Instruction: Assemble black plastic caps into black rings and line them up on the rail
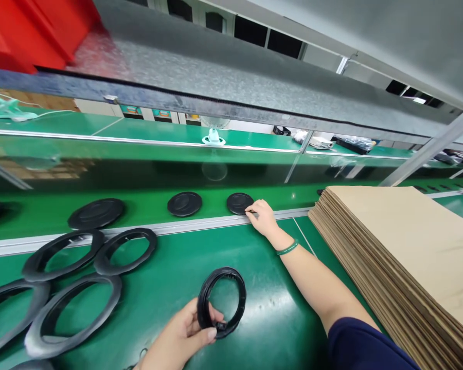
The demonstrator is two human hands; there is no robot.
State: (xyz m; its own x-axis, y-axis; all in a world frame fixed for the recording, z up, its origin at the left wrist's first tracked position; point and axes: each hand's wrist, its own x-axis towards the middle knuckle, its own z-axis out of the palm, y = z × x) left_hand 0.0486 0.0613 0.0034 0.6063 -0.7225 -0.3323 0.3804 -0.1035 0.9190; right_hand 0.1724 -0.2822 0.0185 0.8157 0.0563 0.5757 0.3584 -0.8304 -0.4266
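My left hand grips a black ring by its lower left edge, holding it just above the green table near the front. My right hand reaches forward across the metal rail, fingers pinched on the near edge of a black round disc lying on the conveyor belt. A green bracelet circles my right wrist. Two more black discs lie further left on the belt.
Several large black rings lie on the table at the left. A tall stack of brown cardboard sheets fills the right side. A metal rail separates the table from the belt. A shelf with a red bin hangs overhead.
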